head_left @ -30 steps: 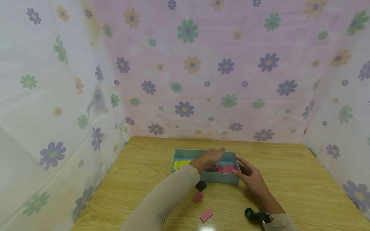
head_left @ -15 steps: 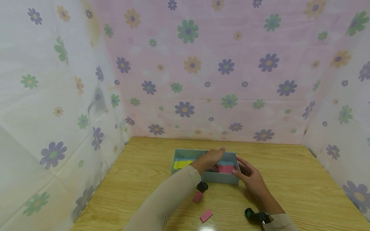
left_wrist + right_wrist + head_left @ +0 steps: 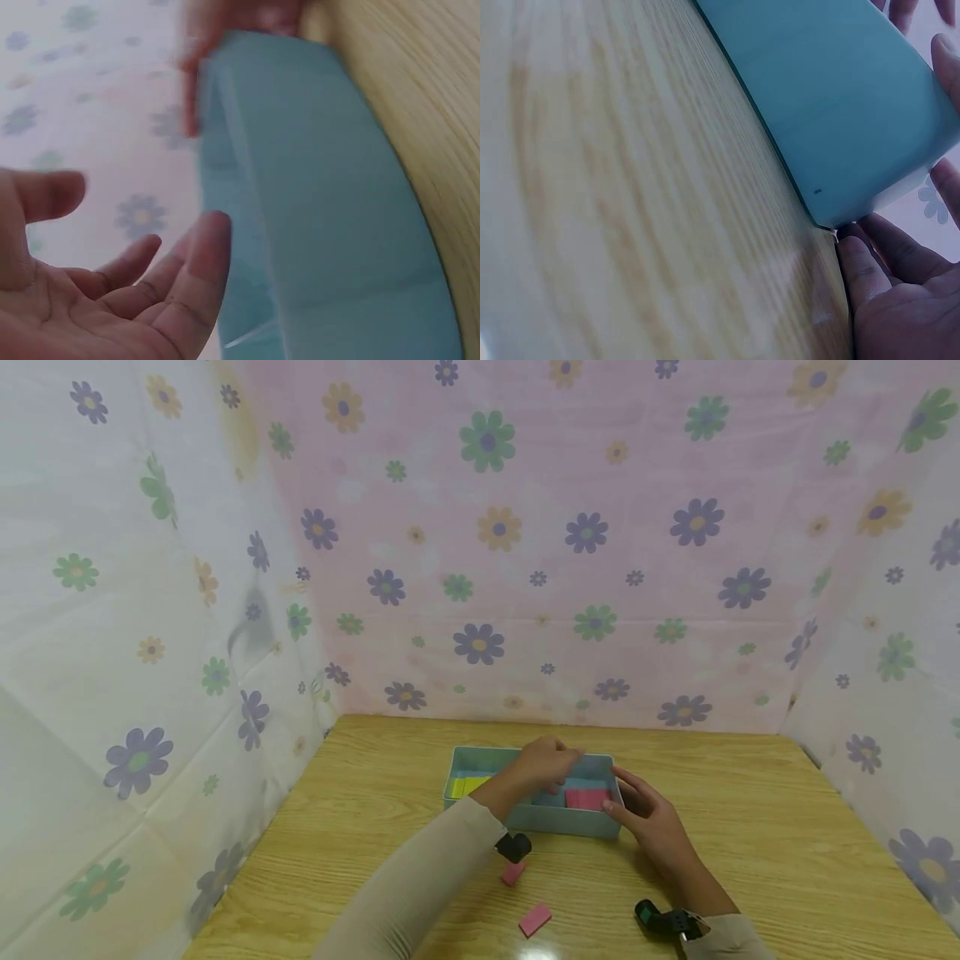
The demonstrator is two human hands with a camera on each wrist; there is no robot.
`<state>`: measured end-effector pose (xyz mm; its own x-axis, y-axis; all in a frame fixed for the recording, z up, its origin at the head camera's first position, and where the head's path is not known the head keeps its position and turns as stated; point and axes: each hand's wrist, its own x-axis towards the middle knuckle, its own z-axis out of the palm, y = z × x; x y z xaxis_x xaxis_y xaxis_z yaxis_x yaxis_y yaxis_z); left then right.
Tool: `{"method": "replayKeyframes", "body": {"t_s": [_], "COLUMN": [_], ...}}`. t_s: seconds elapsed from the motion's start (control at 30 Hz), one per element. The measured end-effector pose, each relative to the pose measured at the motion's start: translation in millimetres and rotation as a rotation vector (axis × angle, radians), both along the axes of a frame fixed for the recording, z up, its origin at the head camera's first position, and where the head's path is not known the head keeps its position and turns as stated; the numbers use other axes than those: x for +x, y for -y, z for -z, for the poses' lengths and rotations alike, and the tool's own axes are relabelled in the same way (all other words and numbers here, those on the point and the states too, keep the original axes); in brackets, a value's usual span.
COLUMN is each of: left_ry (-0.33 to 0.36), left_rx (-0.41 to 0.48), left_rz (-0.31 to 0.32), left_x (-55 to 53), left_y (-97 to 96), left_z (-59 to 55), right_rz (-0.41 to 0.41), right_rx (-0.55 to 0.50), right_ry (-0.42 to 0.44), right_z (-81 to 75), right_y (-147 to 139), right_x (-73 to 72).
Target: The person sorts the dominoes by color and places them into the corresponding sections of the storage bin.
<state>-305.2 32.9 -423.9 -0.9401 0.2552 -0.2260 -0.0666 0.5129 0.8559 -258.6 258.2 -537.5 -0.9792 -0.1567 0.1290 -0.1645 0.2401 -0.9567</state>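
A pale blue-green box (image 3: 570,822) with a divider stands on the table. Pink rectangular blocks (image 3: 587,799) lie in its right compartment, yellow ones (image 3: 468,786) in the left. Over the box's middle is my left hand (image 3: 543,764); the left wrist view shows its fingers (image 3: 206,255) loosely bent, holding nothing, beside the box wall (image 3: 330,187). My right hand (image 3: 660,827) grips the box's right end, thumb at the front and fingers round the side. In the right wrist view, its fingers (image 3: 862,270) touch the box's lower corner.
Two loose pink blocks, one near the left wrist (image 3: 513,872) and another nearer the front (image 3: 536,920), lie on the wooden table (image 3: 360,810). Flowered cloth (image 3: 525,602) hangs behind and at both sides. Each wrist carries a black camera (image 3: 514,847).
My left hand has let go of the pink blocks and drawn up and left, out of the right compartment. These blocks now sit together against the right side. My right hand has stayed put.
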Motion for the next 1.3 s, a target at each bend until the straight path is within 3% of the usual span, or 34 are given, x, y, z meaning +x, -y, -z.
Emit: {"method": "replayKeyframes", "body": {"t_s": [0.2, 0.53, 0.83, 1.1, 1.3], "left_ry": [-0.062, -0.179, -0.181, -0.168, -0.184], "left_rx": [0.130, 0.177, 0.235, 0.195, 0.027], "left_rz": [0.081, 0.026, 0.043, 0.061, 0.173], "left_x": [14.4, 45.5, 73.5, 83.2, 81.1], "left_y": [33.8, 76.7, 101.2, 113.0, 115.9], "left_z": [-3.2, 7.2, 20.2, 25.4, 33.1], "right_rz": [0.001, 0.017, 0.015, 0.017, 0.022], "right_rx": [0.013, 0.035, 0.023, 0.021, 0.036], "right_ry": [0.005, -0.007, -0.022, 0.001, -0.007], "right_z": [-0.9, -1.8, 0.1, 1.3, -2.3], "right_y": [0.6, -0.5, 0.2, 2.0, 1.8], "right_x": [0.2, 2.8, 1.4, -0.4, 2.2]}}
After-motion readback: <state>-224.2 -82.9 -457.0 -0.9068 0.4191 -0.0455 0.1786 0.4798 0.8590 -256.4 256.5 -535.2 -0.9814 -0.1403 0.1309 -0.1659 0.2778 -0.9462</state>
